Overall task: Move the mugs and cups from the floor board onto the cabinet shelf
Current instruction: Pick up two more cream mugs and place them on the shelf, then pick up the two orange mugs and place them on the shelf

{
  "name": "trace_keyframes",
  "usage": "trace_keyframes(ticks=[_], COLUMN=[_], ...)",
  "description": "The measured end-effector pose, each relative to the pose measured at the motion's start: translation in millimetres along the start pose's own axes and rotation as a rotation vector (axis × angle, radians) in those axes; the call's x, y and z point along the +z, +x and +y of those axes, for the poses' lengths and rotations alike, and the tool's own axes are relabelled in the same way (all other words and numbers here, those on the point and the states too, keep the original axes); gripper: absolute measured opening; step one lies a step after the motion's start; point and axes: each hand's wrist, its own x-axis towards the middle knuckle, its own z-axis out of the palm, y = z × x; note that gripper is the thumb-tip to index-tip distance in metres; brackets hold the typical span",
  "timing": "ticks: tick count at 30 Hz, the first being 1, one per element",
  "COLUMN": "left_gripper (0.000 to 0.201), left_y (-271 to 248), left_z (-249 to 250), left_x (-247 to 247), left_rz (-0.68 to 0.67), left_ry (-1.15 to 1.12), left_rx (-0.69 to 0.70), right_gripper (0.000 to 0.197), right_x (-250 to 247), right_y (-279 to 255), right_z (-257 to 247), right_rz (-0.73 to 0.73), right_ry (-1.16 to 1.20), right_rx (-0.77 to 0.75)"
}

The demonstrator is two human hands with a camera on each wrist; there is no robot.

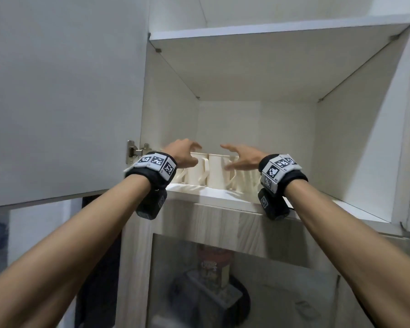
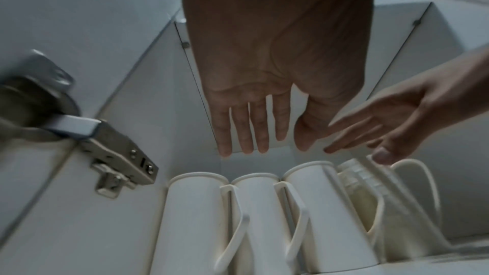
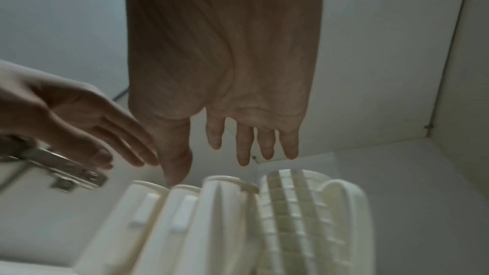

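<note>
Several cream mugs (image 1: 217, 172) stand in a row on the cabinet shelf (image 1: 223, 197), handles toward me. In the left wrist view three smooth mugs (image 2: 254, 216) sit side by side, with a ribbed mug (image 2: 362, 187) at their right. The ribbed mug (image 3: 291, 212) fills the lower middle of the right wrist view. My left hand (image 1: 182, 150) hovers above the left mugs with fingers straight, holding nothing. My right hand (image 1: 242, 157) hovers over the right mugs, fingers spread, also holding nothing. The floor board is out of view.
The white cabinet door (image 1: 62, 98) stands swung out at the left on a metal hinge (image 1: 134, 151). Another shelf (image 1: 282, 29) roofs the compartment. Below is a wood-grain cabinet with a glass door (image 1: 234, 280) and blurred items behind it. Bare shelf lies right of the mugs.
</note>
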Motion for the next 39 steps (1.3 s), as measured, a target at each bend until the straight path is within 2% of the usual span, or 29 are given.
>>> trace_keyframes(ticks=[6,12,15,18,22,24,27,32,36,39], left_gripper=[0.058,0.064,0.065,0.067,0.072,0.075,0.084,0.103,0.109,0.111], left_y=[-90.9,-243.9,-329.7,-409.1,-493.4,-526.7,-566.2,-609.8,-629.7,-638.1], left_z=[-23.8,-70.5,-100.9,-129.4,-165.4,-187.7,-221.1,-284.9,-321.1,-333.4], left_x=[4.3,49.4,93.8,143.8,207.2,239.1,283.1,343.5,382.2,403.6], left_rz=[0.171,0.097,-0.029,-0.169,-0.347,-0.435,-0.560,-0.717,-0.800,-0.842], left_ry=[-0.164,0.066,0.053,-0.010,-0.062,-0.045,-0.011,0.037,0.032,0.012], left_rx=[-0.047,-0.208,-0.390,-0.593,-0.812,-0.878,-0.907,-0.863,-0.813,-0.786], right_gripper=[0.084,0.067,0.068,0.077,0.088,0.092,0.099,0.111,0.113,0.116], right_x=[52.3,163.9,249.6,339.2,456.2,510.0,581.4,681.6,731.6,760.0], right_y=[-48.3,-104.4,-139.5,-181.5,-229.7,-247.4,-267.2,-279.2,-284.3,-290.6], right_z=[-64.1,-121.1,-145.8,-166.3,-189.1,-198.1,-207.7,-223.4,-237.7,-249.7], right_rz=[0.172,0.111,-0.028,-0.246,-0.504,-0.602,-0.715,-0.799,-0.891,-0.901], right_ry=[0.180,0.293,0.371,0.430,0.417,0.396,0.339,0.249,0.234,0.217], right_rx=[-0.219,-0.405,-0.405,-0.353,-0.295,-0.275,-0.246,-0.195,-0.137,-0.101])
